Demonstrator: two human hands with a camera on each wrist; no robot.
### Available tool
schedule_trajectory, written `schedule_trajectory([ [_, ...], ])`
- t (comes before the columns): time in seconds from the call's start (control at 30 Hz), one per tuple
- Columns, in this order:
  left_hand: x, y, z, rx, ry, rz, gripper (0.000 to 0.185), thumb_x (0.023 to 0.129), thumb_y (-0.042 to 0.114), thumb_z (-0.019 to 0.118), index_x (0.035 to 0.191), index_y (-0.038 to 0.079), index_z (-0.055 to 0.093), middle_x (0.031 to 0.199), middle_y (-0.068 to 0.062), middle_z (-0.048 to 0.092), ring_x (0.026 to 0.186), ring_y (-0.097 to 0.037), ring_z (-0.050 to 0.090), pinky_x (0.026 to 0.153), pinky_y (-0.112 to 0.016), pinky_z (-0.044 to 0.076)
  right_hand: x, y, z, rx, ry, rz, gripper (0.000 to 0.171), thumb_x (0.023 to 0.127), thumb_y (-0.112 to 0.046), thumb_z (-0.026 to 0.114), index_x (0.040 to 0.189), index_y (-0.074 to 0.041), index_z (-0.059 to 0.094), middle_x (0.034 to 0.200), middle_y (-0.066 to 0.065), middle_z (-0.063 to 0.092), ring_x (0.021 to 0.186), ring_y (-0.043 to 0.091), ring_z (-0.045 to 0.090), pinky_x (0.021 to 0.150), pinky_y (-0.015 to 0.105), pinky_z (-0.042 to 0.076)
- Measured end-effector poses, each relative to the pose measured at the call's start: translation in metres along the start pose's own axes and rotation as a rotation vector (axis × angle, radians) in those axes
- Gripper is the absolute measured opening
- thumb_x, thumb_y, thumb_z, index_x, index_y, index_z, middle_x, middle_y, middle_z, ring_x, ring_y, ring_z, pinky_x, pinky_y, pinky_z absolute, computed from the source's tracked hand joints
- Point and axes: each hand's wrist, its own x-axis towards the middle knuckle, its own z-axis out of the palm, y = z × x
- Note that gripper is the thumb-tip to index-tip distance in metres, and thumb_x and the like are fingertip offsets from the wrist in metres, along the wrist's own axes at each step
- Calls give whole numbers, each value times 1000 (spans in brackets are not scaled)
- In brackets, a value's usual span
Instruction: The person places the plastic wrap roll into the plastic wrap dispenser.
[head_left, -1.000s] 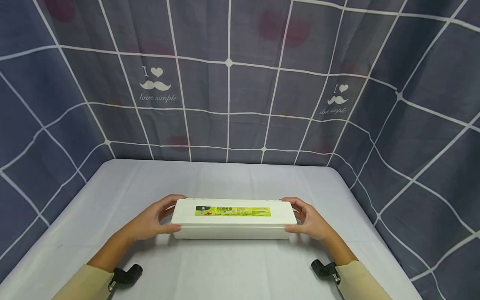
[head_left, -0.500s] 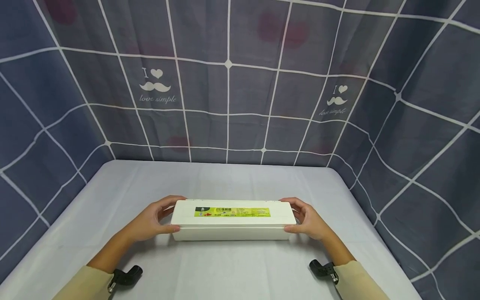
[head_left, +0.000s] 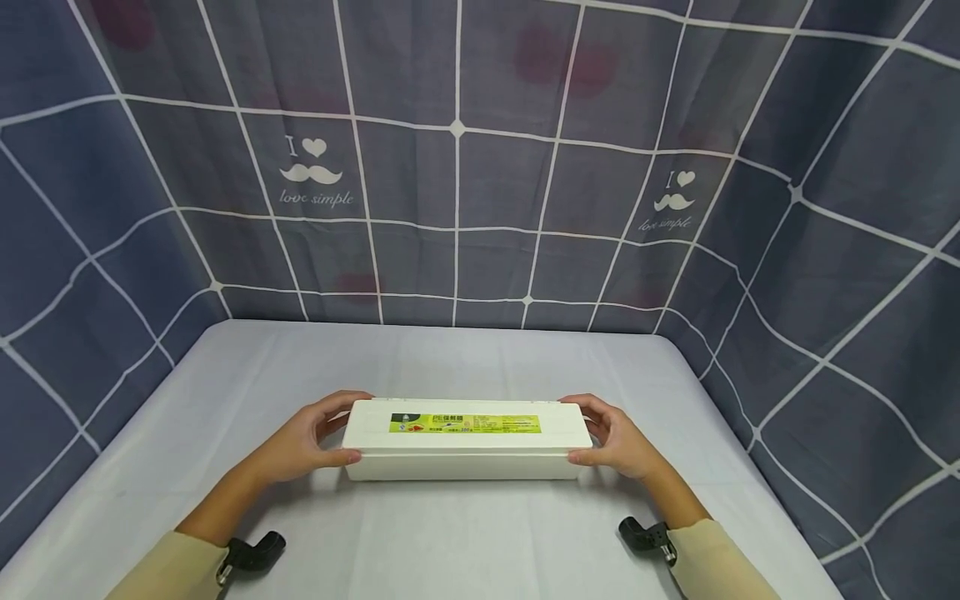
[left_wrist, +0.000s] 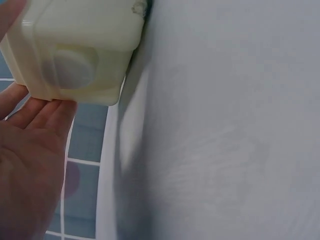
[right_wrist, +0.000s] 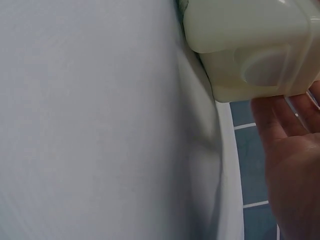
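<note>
Two hands: the left hand (head_left: 300, 446) and the right hand (head_left: 618, 442) gripped the two short ends of a long white box (head_left: 461, 454).
Fingers, left: curled round the left end, thumb on the near edge and fingers (head_left: 341, 400) over the far top corner; the left wrist view showed the palm (left_wrist: 30, 165) just beside the end wall.
Fingers, right: curled the same way round the right end, fingertips (head_left: 581, 402) on the far top edge.
Box: between the two sets of fingers, lying flat on the surface (head_left: 465, 533), a green and yellow label (head_left: 465, 423) facing up.
Risk: the box was long and held only at its ends, so uneven pressure from either side would probably tilt it or let one end slip; the smooth plastic walls looked slick.
Surface: pale grey-white cloth under and around the fingers.
Room: a dark blue checked curtain (head_left: 457, 208) with white lines and moustache prints beyond the fingers and to both sides.
</note>
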Motion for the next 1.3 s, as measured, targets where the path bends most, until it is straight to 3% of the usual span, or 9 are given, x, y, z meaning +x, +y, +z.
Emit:
schedule_trajectory([
  [0.57, -4, -1, -3, 43, -17, -48, 71, 80, 17, 89, 141, 17, 53, 142, -5, 56, 131, -3, 52, 110, -11, 39, 2, 5, 2, 1, -13, 45, 77, 76, 0, 86, 144, 0, 49, 139, 13, 57, 121, 11, 60, 101, 21, 52],
  [1.03, -1, -1, -5, 19, -32, -49, 76, 82, 14, 87, 147, 12, 48, 146, -13, 52, 134, 0, 50, 111, -9, 37, 6, 0, -2, -4, -47, 74, 81, 77, 0, 86, 147, -1, 46, 144, 18, 51, 122, 11, 60, 97, 22, 54],
  [1.2, 0, -2, -14, 15, -25, -12, 78, 85, 8, 83, 150, 0, 42, 151, -29, 43, 138, 4, 45, 112, -9, 36, 9, -5, -8, -19, -84, -27, 86, 76, 1, 86, 149, 2, 42, 158, 25, 34, 138, 18, 51, 110, 21, 47],
  [1.3, 3, -2, -21, 28, 14, 2, 66, 91, 5, 76, 148, -4, 43, 148, -29, 46, 137, 5, 46, 112, -10, 37, 16, -6, -16, -19, -62, -133, 77, 80, 8, 79, 147, 10, 41, 161, 28, 27, 145, 25, 44, 119, 29, 41],
])
